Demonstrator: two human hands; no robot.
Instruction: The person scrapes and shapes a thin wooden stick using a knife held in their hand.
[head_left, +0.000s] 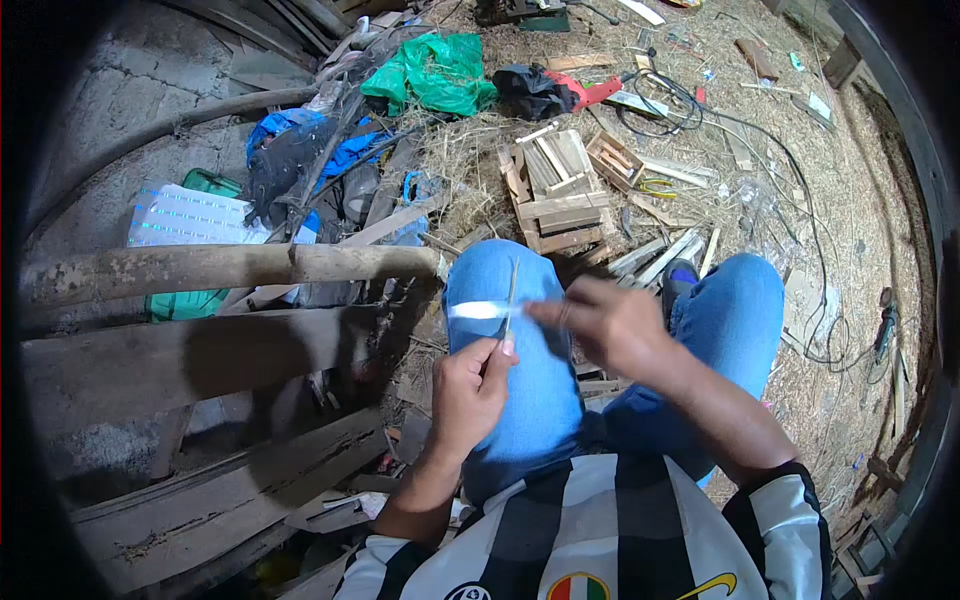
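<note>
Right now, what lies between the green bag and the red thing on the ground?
A black bundle lies between the green bag and the red thing, seen in the head view.

My left fingers (496, 370) pinch a thin stick (514, 283) that points away from me, and the bright, blurred blade (478, 310) in my right fingers (562, 316) lies crosswise to it.

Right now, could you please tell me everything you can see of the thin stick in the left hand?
The thin stick is narrow, nearly straight and brownish, and looks like wood. Its near end is in the grip of the left hand, between thumb and forefinger; its far end points away from the wearer, over the jeans. A bright, blurred blade-like tool in the right hand crosses it; whether they touch is unclear.
</note>
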